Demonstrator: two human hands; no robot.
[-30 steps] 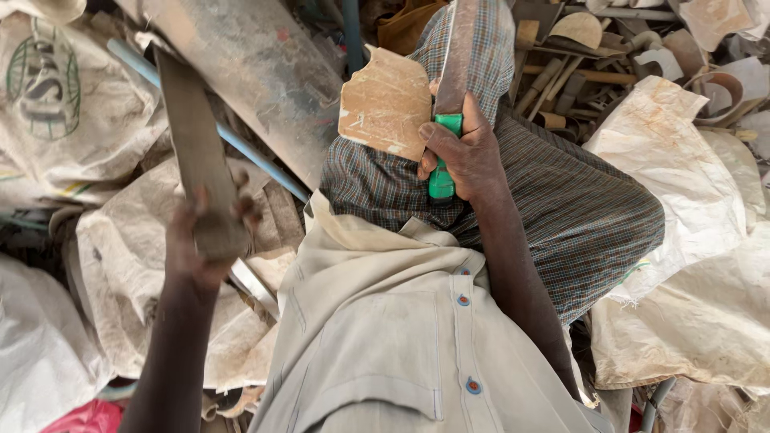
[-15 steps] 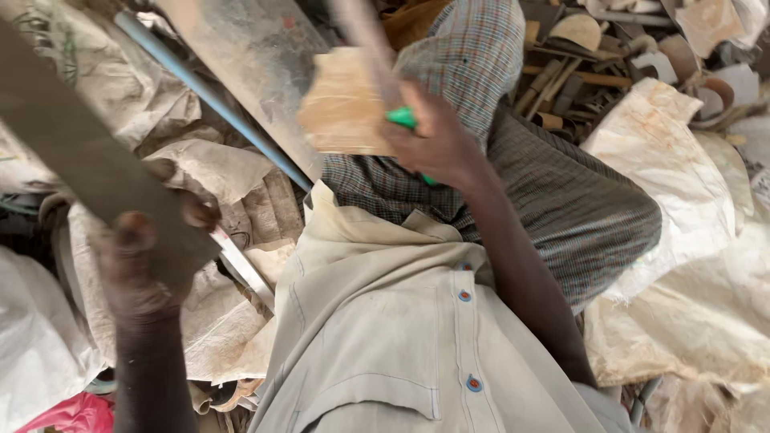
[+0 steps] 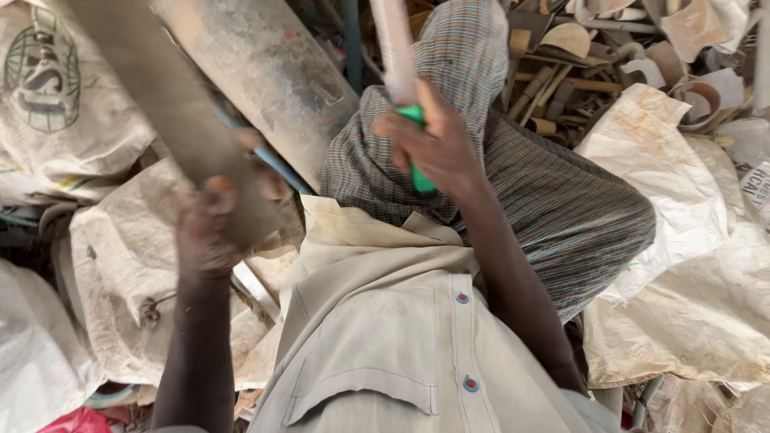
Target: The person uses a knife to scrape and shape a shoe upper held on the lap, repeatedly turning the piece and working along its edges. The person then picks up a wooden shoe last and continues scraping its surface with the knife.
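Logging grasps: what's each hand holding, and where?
Left hand: long flat board, gripped at its lower end. Right hand: green-handled tool, by the handle.

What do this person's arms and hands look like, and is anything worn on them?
Both forearms are bare: no sleeves reach them in view, and there are no gloves. The left hand is blurred; no ring or band can be made out on it. The right hand and its wrist look bare too, with no watch. Nearer the body is a beige buttoned shirt.

Rough scrap workshop around me: dusty woven sacks (image 3: 120,265) heaped on every side, a pile of cut wood offcuts (image 3: 577,64) ahead, a worn plank (image 3: 265,72) leaning.
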